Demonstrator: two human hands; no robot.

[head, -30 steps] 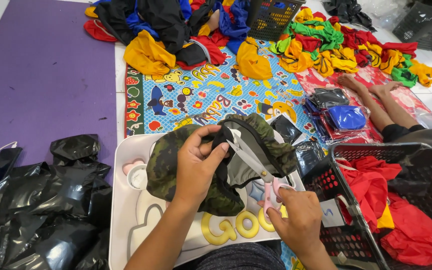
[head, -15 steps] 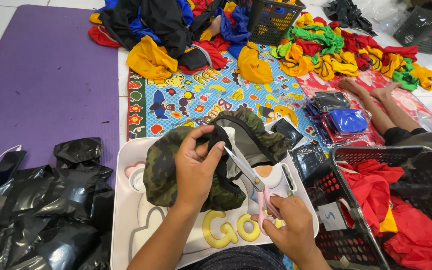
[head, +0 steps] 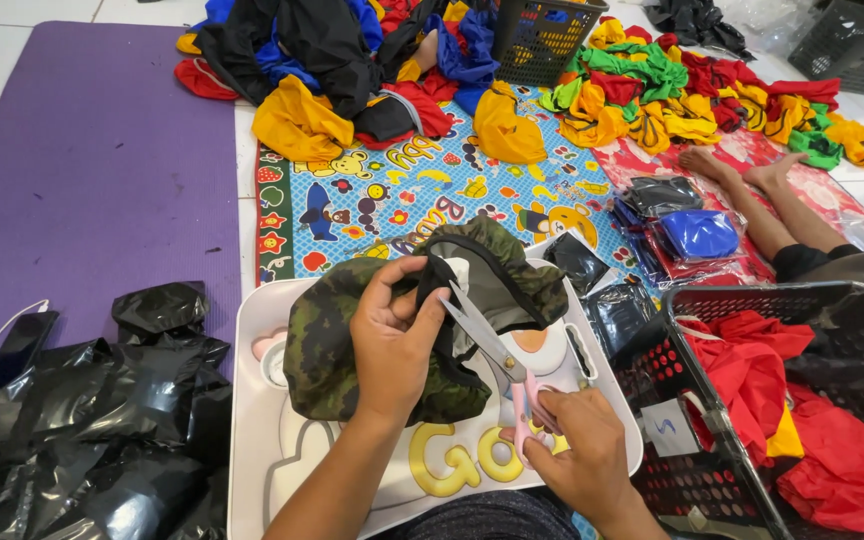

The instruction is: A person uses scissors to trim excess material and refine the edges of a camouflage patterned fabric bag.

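The left hand [head: 392, 335] pinched a camouflage cap [head: 352, 330] open over the white tray [head: 252, 440], exposing its inside. The right hand [head: 577, 455], fingers through pink-handled scissors [head: 497, 360], held the parted blades at the cap's inner edge.

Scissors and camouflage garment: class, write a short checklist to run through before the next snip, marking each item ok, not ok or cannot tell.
1. Left hand has a grip on the camouflage garment: ok.
2. Right hand holds the pink-handled scissors: ok.
3. Blades open: ok.
4. Left fingertips clear of the blades: not ok, very close.
5. What lies between the blades: cannot tell.
6. Garment resting over the white tray: ok.
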